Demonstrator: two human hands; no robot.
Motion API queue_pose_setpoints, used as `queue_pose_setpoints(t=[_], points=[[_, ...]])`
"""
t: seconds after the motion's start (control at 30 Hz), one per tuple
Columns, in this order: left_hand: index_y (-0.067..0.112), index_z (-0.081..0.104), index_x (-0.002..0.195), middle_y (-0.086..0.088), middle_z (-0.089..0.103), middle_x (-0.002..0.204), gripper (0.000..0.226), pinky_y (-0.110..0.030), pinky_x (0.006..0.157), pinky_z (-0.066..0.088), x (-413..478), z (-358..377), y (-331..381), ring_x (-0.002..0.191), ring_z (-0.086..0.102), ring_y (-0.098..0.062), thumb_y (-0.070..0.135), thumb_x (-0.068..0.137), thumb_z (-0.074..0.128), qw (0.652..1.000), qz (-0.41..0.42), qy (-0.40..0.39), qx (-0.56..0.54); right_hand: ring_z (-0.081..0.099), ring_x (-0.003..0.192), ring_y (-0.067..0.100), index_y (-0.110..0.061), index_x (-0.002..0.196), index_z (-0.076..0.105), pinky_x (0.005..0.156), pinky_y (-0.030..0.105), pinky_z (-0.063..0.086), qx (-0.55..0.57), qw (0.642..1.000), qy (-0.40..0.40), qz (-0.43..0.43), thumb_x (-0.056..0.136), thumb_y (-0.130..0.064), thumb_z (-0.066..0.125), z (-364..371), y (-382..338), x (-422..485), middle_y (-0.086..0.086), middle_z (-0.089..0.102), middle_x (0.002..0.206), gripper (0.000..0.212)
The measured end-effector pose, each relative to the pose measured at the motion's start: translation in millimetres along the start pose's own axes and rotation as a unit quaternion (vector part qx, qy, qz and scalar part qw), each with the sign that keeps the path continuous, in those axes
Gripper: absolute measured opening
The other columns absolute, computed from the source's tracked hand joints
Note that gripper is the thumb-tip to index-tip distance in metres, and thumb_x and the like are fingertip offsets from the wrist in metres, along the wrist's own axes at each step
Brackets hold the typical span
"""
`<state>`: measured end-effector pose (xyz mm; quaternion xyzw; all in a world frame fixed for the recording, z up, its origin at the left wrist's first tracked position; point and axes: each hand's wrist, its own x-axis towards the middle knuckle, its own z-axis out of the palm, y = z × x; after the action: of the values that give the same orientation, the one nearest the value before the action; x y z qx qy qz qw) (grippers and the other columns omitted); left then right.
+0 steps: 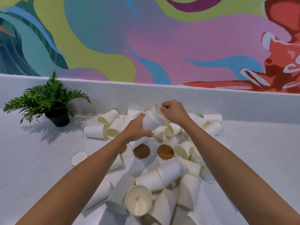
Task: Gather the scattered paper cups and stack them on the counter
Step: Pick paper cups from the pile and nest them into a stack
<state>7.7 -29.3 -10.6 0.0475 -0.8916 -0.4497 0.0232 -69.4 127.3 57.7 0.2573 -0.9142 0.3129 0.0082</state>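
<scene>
Several white paper cups lie scattered on the pale counter [40,159], most tipped on their sides, in a far heap [112,125] and a near heap [170,172]. My left hand [136,127] grips a small nested stack of cups [151,120], held tilted above the far heap. My right hand [173,112] pinches the rim of the top cup in that stack. One cup [139,200] at the front lies with its mouth toward me.
A small potted fern [48,101] stands at the back left. Two round brown coasters [141,151] [165,151] lie in the middle, a third partly under my left arm. A white disc [79,158] lies at the left. A low backsplash and painted wall run behind.
</scene>
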Motion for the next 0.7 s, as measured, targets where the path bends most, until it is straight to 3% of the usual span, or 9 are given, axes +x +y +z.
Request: queue_pose_setpoints(t=[0.13, 0.23, 0.3, 0.4, 0.47, 0.57, 0.7], points=[[0.02, 0.042, 0.129, 0.0, 0.055, 0.121, 0.074, -0.034, 0.085, 0.048, -3.5, -0.4, 0.3, 0.107, 0.055, -0.02, 0.021, 0.068, 0.084, 1.0, 0.005, 0.004, -0.012, 0.057, 0.082, 0.019, -0.003, 0.104, 0.07, 0.073, 0.029, 0.043, 0.027, 0.998, -0.049, 0.026, 0.099, -0.022, 0.044, 9.3, -4.7, -0.2, 0.014, 0.069, 0.102, 0.033], [0.018, 0.043, 0.126, 0.0, 0.055, 0.116, 0.07, -0.031, 0.08, 0.046, -4.7, -5.4, -7.0, 0.103, 0.054, -0.019, 0.021, 0.069, 0.083, 0.999, -0.013, 0.029, -0.012, 0.061, 0.083, 0.023, 0.0, 0.099, 0.066, 0.081, 0.036, 0.051, 0.089, 0.986, 0.001, 0.143, 0.1, -0.025, 0.039, 18.1, 11.3, 5.5, 0.016, 0.068, 0.1, 0.037], [0.017, 0.044, 0.123, 0.0, 0.057, 0.113, 0.068, -0.034, 0.08, 0.049, -4.9, -10.1, -14.7, 0.101, 0.056, -0.02, 0.022, 0.068, 0.083, 0.998, -0.035, 0.048, -0.012, 0.063, 0.079, 0.027, -0.006, 0.083, 0.061, 0.081, 0.037, 0.053, 0.049, 0.976, 0.005, 0.213, 0.097, -0.027, 0.039, 27.7, 27.9, 4.2, 0.014, 0.069, 0.094, 0.034], [0.016, 0.045, 0.12, -0.001, 0.058, 0.108, 0.066, -0.035, 0.079, 0.05, -4.6, -16.1, -26.3, 0.098, 0.057, -0.021, 0.022, 0.068, 0.083, 0.996, -0.064, 0.061, -0.016, 0.06, 0.063, 0.028, -0.01, 0.071, 0.054, 0.067, 0.032, 0.052, 0.001, 0.963, -0.086, 0.256, 0.092, -0.029, 0.043, 50.8, 42.2, -4.9, 0.012, 0.068, 0.076, 0.03], [0.018, 0.045, 0.121, 0.0, 0.058, 0.11, 0.066, -0.034, 0.079, 0.05, -4.1, -18.5, -32.5, 0.099, 0.057, -0.021, 0.023, 0.068, 0.083, 0.995, -0.076, 0.056, -0.026, 0.059, 0.063, 0.029, -0.012, 0.07, 0.052, 0.065, 0.032, 0.05, 0.009, 0.959, -0.114, 0.261, 0.09, -0.03, 0.046, 67.9, 46.9, -7.5, 0.009, 0.062, 0.069, 0.028], [0.022, 0.044, 0.124, 0.001, 0.058, 0.113, 0.069, -0.031, 0.078, 0.049, -3.8, -19.6, -37.9, 0.102, 0.057, -0.02, 0.025, 0.066, 0.083, 0.995, -0.082, 0.048, -0.035, 0.057, 0.072, 0.027, -0.018, 0.064, 0.044, 0.076, 0.036, 0.052, 0.021, 0.96, -0.084, 0.265, 0.083, -0.028, 0.056, 86.0, 52.6, -7.7, 0.007, 0.059, 0.073, 0.025], [0.024, 0.043, 0.124, 0.004, 0.057, 0.113, 0.07, -0.029, 0.074, 0.047, -2.9, -20.2, -41.7, 0.101, 0.056, -0.018, 0.026, 0.066, 0.083, 0.995, -0.089, 0.043, -0.023, 0.058, 0.072, 0.029, -0.013, 0.065, 0.045, 0.072, 0.039, 0.052, 0.106, 0.942, -0.046, 0.316, 0.077, -0.015, 0.06, 97.8, 59.1, -0.6, 0.012, 0.058, 0.071, 0.019]])
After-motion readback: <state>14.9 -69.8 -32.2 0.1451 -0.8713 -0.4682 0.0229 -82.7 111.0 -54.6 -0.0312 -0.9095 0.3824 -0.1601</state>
